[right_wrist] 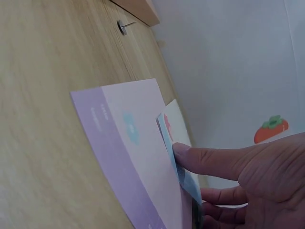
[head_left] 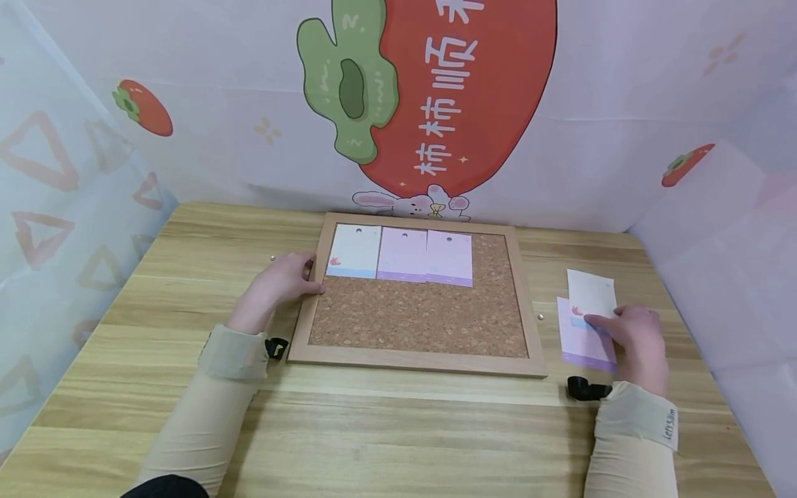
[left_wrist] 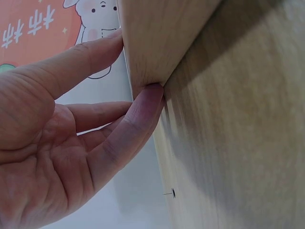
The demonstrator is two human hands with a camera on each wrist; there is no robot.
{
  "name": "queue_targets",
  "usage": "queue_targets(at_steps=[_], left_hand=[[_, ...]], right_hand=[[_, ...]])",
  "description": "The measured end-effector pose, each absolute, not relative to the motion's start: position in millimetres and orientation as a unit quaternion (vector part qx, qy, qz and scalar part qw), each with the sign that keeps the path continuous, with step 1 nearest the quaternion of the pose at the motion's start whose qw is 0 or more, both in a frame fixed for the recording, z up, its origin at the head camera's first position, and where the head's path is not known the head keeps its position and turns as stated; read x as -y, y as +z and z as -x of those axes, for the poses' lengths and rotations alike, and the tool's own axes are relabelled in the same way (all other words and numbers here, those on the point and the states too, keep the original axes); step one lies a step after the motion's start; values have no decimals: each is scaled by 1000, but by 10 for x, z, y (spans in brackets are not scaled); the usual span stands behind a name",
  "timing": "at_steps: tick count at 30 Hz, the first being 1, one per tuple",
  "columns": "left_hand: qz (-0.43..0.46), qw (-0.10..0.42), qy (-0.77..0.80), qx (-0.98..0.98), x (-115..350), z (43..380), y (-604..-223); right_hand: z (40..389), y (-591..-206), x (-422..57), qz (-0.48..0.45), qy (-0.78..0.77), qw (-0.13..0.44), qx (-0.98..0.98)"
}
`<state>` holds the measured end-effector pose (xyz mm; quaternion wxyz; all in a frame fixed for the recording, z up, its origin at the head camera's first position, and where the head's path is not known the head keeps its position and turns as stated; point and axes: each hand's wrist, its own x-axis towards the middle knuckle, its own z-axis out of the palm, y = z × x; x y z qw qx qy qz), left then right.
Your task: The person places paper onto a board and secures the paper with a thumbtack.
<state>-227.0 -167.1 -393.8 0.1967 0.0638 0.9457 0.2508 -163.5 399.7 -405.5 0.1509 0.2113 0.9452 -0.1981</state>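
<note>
White card (head_left: 593, 287) in the spotlight, right of the corkboard (head_left: 417, 318), its near end pinched between thumb and fingers of the right hand (head_left: 635, 339)! Long axis runs from that grip toward the wall (head_left: 218, 159), over a loose purple card (head_left: 585, 351) on the surface (head_left: 398, 429). Across the board, the farther left hand (head_left: 280, 280) holds the frame (head_left: 303, 332).

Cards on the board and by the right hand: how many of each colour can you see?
White-and-blue cards: 2
Pink-and-purple cards: 3
Total cards in view: 5
</note>
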Motion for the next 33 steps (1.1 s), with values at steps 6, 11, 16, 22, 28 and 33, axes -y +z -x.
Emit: queue_targets(at_steps=[6, 11, 16, 22, 28, 33], left_hand=[[-67, 193, 244, -948, 1688, 2282, -3957], [-67, 191, 239, -950, 1685, 2281, -3953], [-67, 197, 245, -947, 1679, 2284, -3948], [-67, 201, 249, -945, 1675, 2282, -3945], [-65, 202, 253, -944, 1677, 2277, -3947], [-67, 202, 253, -944, 1678, 2276, -3950]], right_hand=[[1668, -4059, -3960, -218, -207, 148, -942], [1661, -4057, -3945, -220, -190, 136, -947], [1623, -4031, -3932, -214, -177, 149, -949], [1621, -4022, -3924, -200, -167, 148, -954], [1644, -4044, -3923, -199, -176, 126, -956], [1649, -4055, -3922, -217, -216, 113, -945]])
